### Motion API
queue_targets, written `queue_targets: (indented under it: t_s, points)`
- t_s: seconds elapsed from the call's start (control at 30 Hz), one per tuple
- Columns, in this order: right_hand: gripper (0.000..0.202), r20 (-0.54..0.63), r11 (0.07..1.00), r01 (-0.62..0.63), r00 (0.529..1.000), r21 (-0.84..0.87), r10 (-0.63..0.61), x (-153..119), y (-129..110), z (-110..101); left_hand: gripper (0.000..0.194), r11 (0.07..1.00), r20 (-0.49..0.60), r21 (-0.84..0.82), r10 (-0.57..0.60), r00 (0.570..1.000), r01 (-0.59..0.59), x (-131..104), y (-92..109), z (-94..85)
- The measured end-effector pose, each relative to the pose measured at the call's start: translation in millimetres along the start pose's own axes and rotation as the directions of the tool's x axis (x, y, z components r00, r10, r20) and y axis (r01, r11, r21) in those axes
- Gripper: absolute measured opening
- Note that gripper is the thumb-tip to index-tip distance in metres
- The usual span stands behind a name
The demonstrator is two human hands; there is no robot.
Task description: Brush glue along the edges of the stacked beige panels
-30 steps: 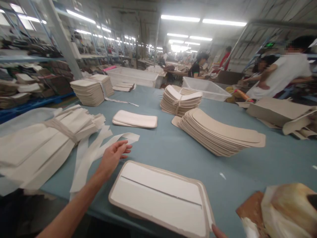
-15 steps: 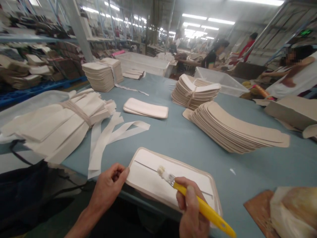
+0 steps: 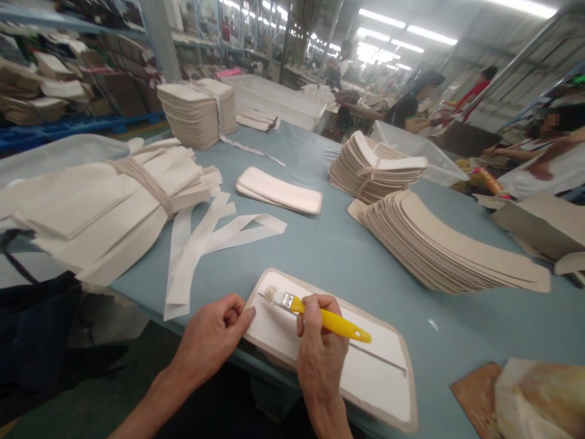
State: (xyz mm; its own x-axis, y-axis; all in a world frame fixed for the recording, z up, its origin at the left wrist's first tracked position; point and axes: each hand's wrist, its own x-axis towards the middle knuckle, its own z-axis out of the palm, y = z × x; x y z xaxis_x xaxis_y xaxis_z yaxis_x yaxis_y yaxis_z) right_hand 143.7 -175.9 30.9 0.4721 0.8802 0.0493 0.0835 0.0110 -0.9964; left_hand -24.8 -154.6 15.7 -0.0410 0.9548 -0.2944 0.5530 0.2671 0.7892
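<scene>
Beige-rimmed white panel (image 3: pixel 372 373) lies on the surface (image 3: pixel 315 250), pinched at its left end by the left hand (image 3: pixel 210 332); right hand (image 3: pixel 322 347) grips a yellow-handled brush (image 3: pixel 342 326); brushing along the dark line (image 3: pixel 384 361) seems underway, the next stroke calling for steadiness

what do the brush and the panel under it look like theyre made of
Brush handle: probably plastic, smooth and evenly bright yellow. Ferrule: likely metal, from its silvery shine. Panel: matte white face, beige border; perhaps card or fabric, texture too blurred to tell.
</scene>
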Motion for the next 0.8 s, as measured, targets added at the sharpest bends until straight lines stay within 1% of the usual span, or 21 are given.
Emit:
queue_targets:
  t_s: [0.2,0.37,0.47,0.63,0.8]
  points:
    - [0.035,0.045,1.0,-0.006,0.999,-0.001,0.006,-0.2,-6.7,10.0,0.045,0.993,0.111,-0.105,-0.039,0.993,0.051,1.1,-4.8,-4.2]
    - [0.036,0.072,1.0,0.004,0.997,-0.03,-0.002,2.8,-10.0,17.2,0.051,0.991,0.132,-0.129,-0.014,0.991,0.031,-0.5,-1.5,-6.3]
    - [0.037,0.072,0.997,-0.004,0.997,-0.08,0.01,7.1,-7.1,18.0,0.053,0.994,0.139,-0.105,0.007,0.99,0.008,-2.6,-2.6,-6.5]
    - [0.037,0.065,0.983,-0.032,0.997,-0.179,0.044,14.7,-2.6,11.2,0.053,1.0,0.118,-0.015,0.025,0.993,-0.023,-4.6,-10.6,-3.8]
    - [0.037,0.033,0.966,-0.061,0.997,-0.251,0.071,20.1,-6.7,-8.7,0.058,0.999,0.086,0.041,0.028,0.996,-0.031,-4.5,-11.0,-3.3]
